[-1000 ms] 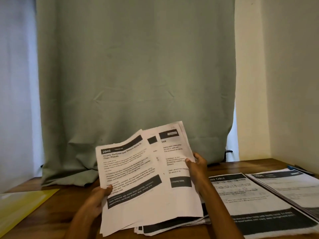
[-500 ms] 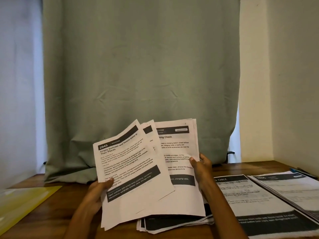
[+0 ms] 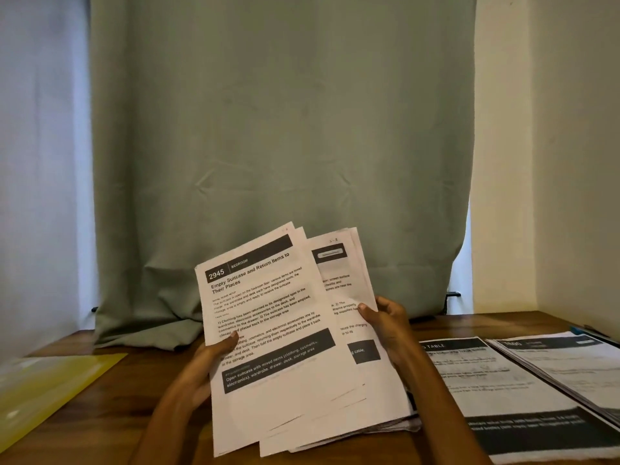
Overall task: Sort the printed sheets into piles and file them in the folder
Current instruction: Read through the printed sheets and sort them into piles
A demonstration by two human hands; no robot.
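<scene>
I hold a fanned stack of printed sheets (image 3: pixel 295 391) upright over the wooden table (image 3: pixel 110 397). The front sheet (image 3: pixel 265 317) is headed "2945 Bedroom, Empty Suitcase and Return Items to Their Places". My left hand (image 3: pixel 204 367) pinches its left edge, thumb on the print. My right hand (image 3: pixel 385 327) grips the right edge of the sheets behind it. Two sorted piles lie flat on the right: one (image 3: pixel 496 391) titled with "TABLE", another (image 3: pixel 570 367) at the far right. A yellow folder (image 3: pixel 50 387) lies at the left.
A green curtain (image 3: pixel 281 146) hangs behind the table and bunches on its back edge. A cream wall (image 3: pixel 577 162) closes the right side. A small blue item (image 3: pixel 580 330) lies at the far right behind the piles.
The front sheet has slid right and closed over the sheets behind it, narrowing the fan. Both hands rose a little with the stack.
</scene>
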